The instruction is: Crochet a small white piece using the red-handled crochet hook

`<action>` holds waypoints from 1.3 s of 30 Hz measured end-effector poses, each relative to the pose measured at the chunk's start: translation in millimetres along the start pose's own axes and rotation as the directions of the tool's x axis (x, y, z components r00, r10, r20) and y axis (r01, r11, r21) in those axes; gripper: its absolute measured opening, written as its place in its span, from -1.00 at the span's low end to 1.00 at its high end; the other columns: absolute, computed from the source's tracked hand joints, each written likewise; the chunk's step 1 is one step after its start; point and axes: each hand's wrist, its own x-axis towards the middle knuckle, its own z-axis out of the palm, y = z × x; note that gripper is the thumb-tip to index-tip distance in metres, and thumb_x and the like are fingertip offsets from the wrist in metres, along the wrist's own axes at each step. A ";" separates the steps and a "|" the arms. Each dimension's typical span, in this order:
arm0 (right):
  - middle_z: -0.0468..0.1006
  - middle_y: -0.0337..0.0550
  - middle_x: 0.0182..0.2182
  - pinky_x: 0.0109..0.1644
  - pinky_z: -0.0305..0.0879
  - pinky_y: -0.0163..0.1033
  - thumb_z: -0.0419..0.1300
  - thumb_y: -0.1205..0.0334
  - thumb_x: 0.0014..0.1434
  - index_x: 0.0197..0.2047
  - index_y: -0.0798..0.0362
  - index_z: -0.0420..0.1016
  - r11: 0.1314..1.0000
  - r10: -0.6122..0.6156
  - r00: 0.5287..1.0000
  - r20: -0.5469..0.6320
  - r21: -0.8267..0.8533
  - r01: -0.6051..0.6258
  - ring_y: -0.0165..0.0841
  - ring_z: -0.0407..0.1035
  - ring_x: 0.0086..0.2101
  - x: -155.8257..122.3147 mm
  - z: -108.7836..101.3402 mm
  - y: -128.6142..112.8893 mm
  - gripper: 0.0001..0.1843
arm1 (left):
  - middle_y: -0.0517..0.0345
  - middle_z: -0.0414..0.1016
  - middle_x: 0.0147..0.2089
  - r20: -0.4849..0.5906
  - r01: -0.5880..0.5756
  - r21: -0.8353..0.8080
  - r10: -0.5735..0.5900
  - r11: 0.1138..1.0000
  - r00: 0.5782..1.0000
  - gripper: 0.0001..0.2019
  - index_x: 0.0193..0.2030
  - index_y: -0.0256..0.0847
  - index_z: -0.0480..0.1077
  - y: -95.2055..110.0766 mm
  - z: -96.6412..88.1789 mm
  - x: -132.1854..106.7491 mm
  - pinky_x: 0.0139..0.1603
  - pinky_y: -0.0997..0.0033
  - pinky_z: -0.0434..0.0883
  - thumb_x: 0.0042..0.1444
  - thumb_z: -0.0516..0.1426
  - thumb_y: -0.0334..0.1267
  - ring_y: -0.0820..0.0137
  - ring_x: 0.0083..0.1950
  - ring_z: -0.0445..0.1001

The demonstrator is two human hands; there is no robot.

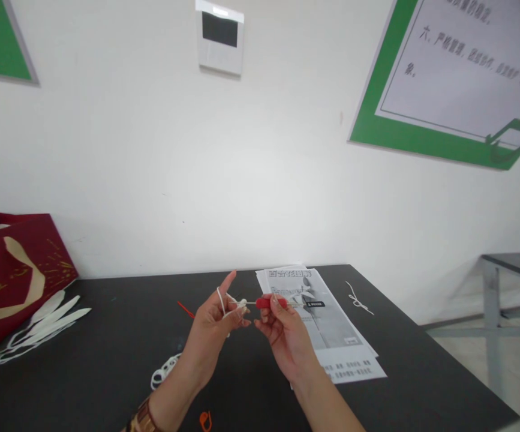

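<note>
My left hand (212,330) is raised over the black table (107,348), its forefinger stretched up with white yarn (224,298) looped over it, the other fingers pinching a small white crocheted piece (242,304). My right hand (282,333) is closed on a red-handled crochet hook (266,303) whose metal tip reaches into that white piece. The two hands are almost touching, just left of a printed sheet.
Printed instruction sheets (331,336) lie to the right, with a bit of white string (358,300) beyond them. A red gift bag (12,276) and white petal shapes (53,318) are at the left. White yarn (163,371), a red stick (186,309) and an orange clip (204,420) lie near my arms.
</note>
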 end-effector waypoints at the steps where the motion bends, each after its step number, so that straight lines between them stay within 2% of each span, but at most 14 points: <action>1: 0.58 -0.21 -0.47 -0.37 0.52 -0.34 0.41 0.14 -0.03 -0.31 0.11 0.60 1.000 -0.005 1.000 -0.001 -0.004 0.005 -0.50 0.35 -0.53 0.8 -0.7 1.0 -0.75 | 0.36 0.31 -0.44 -0.002 -0.019 0.028 0.019 0.999 1.000 -0.31 0.28 0.00 0.24 -1.6 -0.1 0.4 -0.23 0.38 0.45 -0.02 0.30 -0.28 0.51 -0.42 0.34; 4: 0.56 -0.26 -0.49 -0.35 0.51 -0.32 0.43 0.15 -0.06 -0.35 0.08 0.58 0.998 -0.046 0.999 0.023 -0.049 0.048 -0.49 0.38 -0.52 2.1 -2.7 1.8 -0.77 | 0.36 0.30 -0.45 0.061 -0.056 0.085 0.051 0.995 0.997 -0.25 0.33 -0.02 0.14 -7.0 0.2 1.1 -0.24 0.39 0.42 -0.01 0.29 -0.27 0.48 -0.41 0.35; 7: 0.57 -0.25 -0.48 -0.31 0.50 -0.28 0.46 0.20 -0.12 -0.36 0.09 0.59 0.993 -0.056 0.996 0.066 -0.100 0.063 -0.43 0.44 -0.46 1.1 -3.0 0.5 -0.76 | 0.36 0.29 -0.46 0.125 -0.055 0.065 0.046 0.996 0.991 -0.18 0.36 -0.04 0.08 -12.7 0.9 1.4 -0.31 0.36 0.42 -0.04 0.31 -0.23 0.47 -0.45 0.33; 12: 0.63 -0.13 -0.45 -0.35 0.44 -0.22 0.46 0.28 -0.15 -0.36 0.13 0.64 0.975 -0.067 0.987 0.146 -0.200 0.096 -0.32 0.48 -0.43 -3.0 1.8 1.3 -0.78 | 0.34 0.29 -0.48 0.095 -0.039 0.055 0.034 0.998 0.995 -0.17 0.36 -0.08 0.09 -17.7 2.5 2.0 -0.34 0.34 0.42 -0.05 0.31 -0.19 0.45 -0.45 0.31; 17: 0.64 -0.15 -0.48 -0.37 0.41 -0.23 0.46 0.31 -0.17 -0.42 0.11 0.63 0.955 -0.157 0.982 0.107 -0.236 0.179 -0.31 0.47 -0.43 -2.0 1.3 6.9 -0.83 | 0.35 0.30 -0.48 0.081 -0.040 0.103 0.032 0.994 0.996 -0.19 0.35 -0.14 0.11 -17.9 3.4 2.9 -0.31 0.33 0.41 -0.05 0.30 -0.18 0.44 -0.44 0.33; 21: 0.62 -0.16 -0.51 -0.37 0.41 -0.20 0.47 0.30 -0.19 -0.43 0.11 0.63 0.948 -0.186 0.979 0.077 -0.247 0.200 -0.30 0.47 -0.46 -1.2 -0.4 7.2 -0.81 | 0.32 0.35 -0.46 0.133 -0.050 0.154 0.030 0.987 0.991 -0.20 0.37 -0.17 0.07 -12.5 0.8 1.7 -0.27 0.37 0.37 -0.01 0.29 -0.23 0.41 -0.39 0.38; 26: 0.64 -0.20 -0.50 -0.31 0.40 -0.24 0.48 0.34 -0.20 -0.44 0.08 0.64 0.935 -0.222 0.973 0.068 -0.267 0.232 -0.34 0.47 -0.45 -3.8 0.1 1.4 -0.82 | 0.21 0.40 -0.35 0.222 -0.031 0.083 0.012 0.996 0.975 -0.35 0.31 -0.11 0.20 -1.6 -5.4 -1.5 -0.20 0.30 0.39 0.06 0.24 -0.27 0.37 -0.33 0.41; 29: 0.65 -0.20 -0.49 -0.29 0.40 -0.25 0.48 0.36 -0.20 -0.45 0.06 0.64 0.932 -0.223 0.970 0.095 -0.272 0.241 -0.35 0.48 -0.44 -5.5 0.2 -2.0 -0.83 | 0.17 0.42 -0.36 0.244 0.022 0.056 -0.035 0.998 0.969 -0.46 0.25 -0.14 0.30 2.1 -8.1 -0.3 -0.32 0.31 0.39 0.11 0.20 -0.19 0.38 -0.40 0.40; 33: 0.65 -0.23 -0.50 -0.29 0.40 -0.26 0.48 0.37 -0.21 -0.47 0.03 0.64 0.925 -0.237 0.965 0.116 -0.277 0.261 -0.37 0.48 -0.45 -6.9 0.0 -4.8 -0.83 | 0.17 0.40 -0.43 0.192 0.052 0.034 -0.057 0.998 0.980 -0.58 0.08 -0.21 0.48 4.7 -8.2 2.7 -0.53 0.46 0.27 0.17 0.12 -0.05 0.47 -0.51 0.29; 36: 0.65 -0.23 -0.50 -0.30 0.40 -0.28 0.47 0.38 -0.20 -0.47 0.03 0.64 0.926 -0.217 0.965 0.148 -0.282 0.251 -0.38 0.48 -0.45 -8.7 0.5 -6.1 -0.84 | 0.19 0.41 -0.45 0.105 0.052 0.001 -0.051 0.999 0.993 -0.63 0.06 -0.20 0.49 6.3 -5.9 3.1 -0.61 0.54 0.12 0.15 0.16 -0.11 0.56 -0.56 0.18; 39: 0.64 -0.27 -0.49 -0.29 0.40 -0.33 0.46 0.40 -0.17 -0.47 0.00 0.64 0.928 -0.228 0.956 0.184 -0.256 0.271 -0.41 0.48 -0.42 -10.4 1.1 -7.0 -0.83 | 0.22 0.43 -0.51 0.002 0.036 -0.047 -0.036 0.998 0.999 -0.58 0.11 -0.21 0.45 7.0 -3.5 2.3 -0.63 0.56 0.00 0.10 0.23 -0.20 0.63 -0.62 0.03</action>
